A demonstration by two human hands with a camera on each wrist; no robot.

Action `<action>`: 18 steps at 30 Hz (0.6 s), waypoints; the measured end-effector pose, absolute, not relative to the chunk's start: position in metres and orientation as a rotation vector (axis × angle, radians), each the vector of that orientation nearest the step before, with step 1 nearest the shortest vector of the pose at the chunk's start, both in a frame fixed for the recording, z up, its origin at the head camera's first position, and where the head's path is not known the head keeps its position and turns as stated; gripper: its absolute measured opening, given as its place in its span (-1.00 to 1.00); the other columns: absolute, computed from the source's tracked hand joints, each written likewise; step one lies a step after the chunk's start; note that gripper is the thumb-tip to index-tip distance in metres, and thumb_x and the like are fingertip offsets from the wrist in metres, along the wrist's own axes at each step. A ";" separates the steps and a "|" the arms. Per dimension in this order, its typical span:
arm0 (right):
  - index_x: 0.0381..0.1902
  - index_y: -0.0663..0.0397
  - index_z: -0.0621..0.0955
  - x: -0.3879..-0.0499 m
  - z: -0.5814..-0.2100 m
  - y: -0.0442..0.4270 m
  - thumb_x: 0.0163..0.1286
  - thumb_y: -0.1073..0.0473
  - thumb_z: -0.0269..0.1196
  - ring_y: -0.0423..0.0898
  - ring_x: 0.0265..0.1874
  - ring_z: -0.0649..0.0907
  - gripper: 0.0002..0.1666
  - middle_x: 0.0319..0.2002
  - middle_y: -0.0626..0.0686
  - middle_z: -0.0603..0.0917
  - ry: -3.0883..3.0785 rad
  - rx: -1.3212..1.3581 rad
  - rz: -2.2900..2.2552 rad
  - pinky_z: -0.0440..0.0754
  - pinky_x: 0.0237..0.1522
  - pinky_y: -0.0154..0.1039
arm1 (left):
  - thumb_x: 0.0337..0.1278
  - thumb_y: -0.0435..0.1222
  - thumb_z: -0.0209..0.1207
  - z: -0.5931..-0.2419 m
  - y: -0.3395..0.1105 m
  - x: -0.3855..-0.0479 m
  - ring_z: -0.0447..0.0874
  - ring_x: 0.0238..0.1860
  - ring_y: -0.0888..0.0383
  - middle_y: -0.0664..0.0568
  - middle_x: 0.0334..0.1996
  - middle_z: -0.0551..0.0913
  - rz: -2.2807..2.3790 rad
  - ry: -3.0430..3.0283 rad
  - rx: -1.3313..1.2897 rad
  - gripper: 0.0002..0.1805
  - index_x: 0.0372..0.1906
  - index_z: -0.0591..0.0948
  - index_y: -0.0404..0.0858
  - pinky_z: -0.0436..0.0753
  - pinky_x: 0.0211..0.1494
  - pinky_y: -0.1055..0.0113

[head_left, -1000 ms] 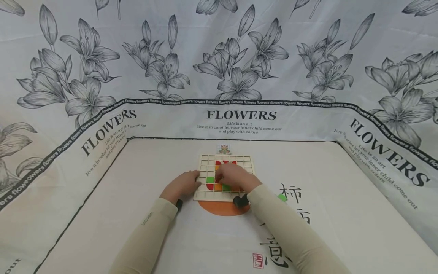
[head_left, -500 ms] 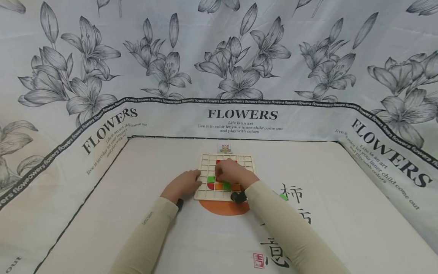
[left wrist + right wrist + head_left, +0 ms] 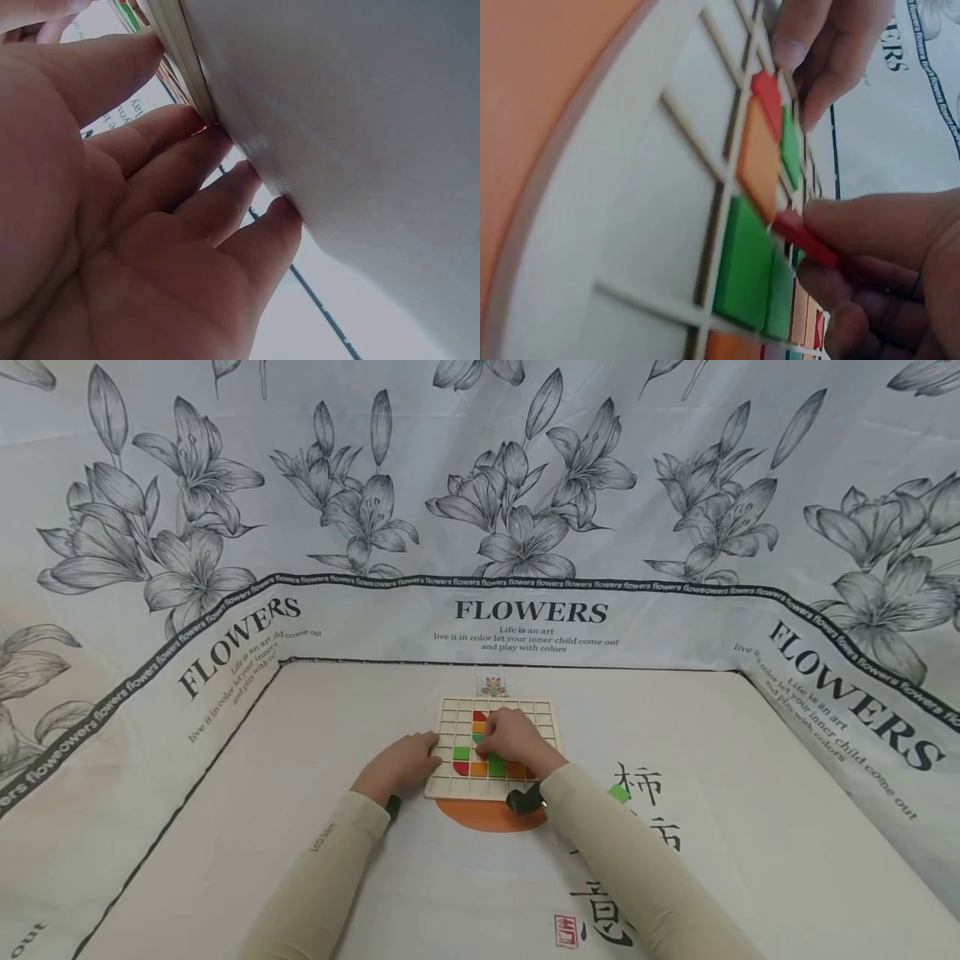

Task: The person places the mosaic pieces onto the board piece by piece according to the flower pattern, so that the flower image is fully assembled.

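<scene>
A square wooden grid board (image 3: 442,783) lies in front of me, with several coloured tiles set in its cells. My right hand (image 3: 516,739) is over the middle of it and pinches a small red tile (image 3: 806,237) between thumb and finger, tilted against the grid beside an orange tile (image 3: 759,159). Green tiles (image 3: 741,262) sit close by in the right wrist view. At the board's left edge, my left hand (image 3: 401,766) touches the rim with thumb and fingertips, its lower fingers against the white tabletop. Part of the pattern is hidden by my right hand.
Behind the board lies a small card (image 3: 492,685) with a coloured pattern. A loose green tile (image 3: 618,793) lies right of the board, partly behind my right sleeve. The printed tablecloth (image 3: 300,727) shows an orange shape (image 3: 487,817) at the board's front edge.
My right hand has shifted slightly to the right, uncovering red, orange and teal tiles in the board's upper middle. My left hand stays at the board's edge.
</scene>
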State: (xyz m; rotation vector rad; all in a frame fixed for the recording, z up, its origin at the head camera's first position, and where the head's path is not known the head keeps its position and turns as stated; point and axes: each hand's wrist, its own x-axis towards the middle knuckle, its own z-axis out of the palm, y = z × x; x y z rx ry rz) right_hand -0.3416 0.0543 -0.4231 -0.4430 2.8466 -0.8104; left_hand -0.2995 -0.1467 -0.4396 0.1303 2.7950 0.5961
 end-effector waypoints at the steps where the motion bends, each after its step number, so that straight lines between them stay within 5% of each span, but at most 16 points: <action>1: -0.67 0.00 0.61 -0.341 -0.423 0.054 0.10 0.07 0.45 -0.14 -0.62 0.49 -0.72 -0.63 -0.06 0.57 2.850 -0.450 -0.811 0.41 -0.61 -0.34 | 0.40 -0.06 0.03 -0.440 -0.147 -0.300 0.15 0.50 -0.04 -0.04 0.45 0.29 0.597 2.795 0.130 -0.36 0.48 0.23 -0.15 0.20 0.55 0.00; 11: -0.63 -0.02 0.65 -0.333 -0.425 0.049 0.16 0.10 0.39 -0.15 -0.64 0.48 -0.78 -0.59 -0.06 0.60 2.860 -0.393 -0.878 0.41 -0.63 -0.36 | 0.39 -0.05 0.04 -0.442 -0.147 -0.301 0.18 0.49 -0.04 -0.04 0.45 0.30 0.611 2.787 0.141 -0.36 0.48 0.23 -0.15 0.22 0.54 -0.01; 18: -0.74 -0.01 0.63 -0.329 -0.426 0.044 0.19 0.15 0.31 -0.18 -0.75 0.40 -0.69 -0.78 -0.10 0.44 2.922 -0.438 -0.679 0.30 -0.69 -0.38 | 0.40 -0.05 0.03 -0.443 -0.148 -0.302 0.14 0.51 -0.04 -0.04 0.46 0.29 0.621 2.786 0.122 -0.36 0.48 0.23 -0.14 0.19 0.55 -0.01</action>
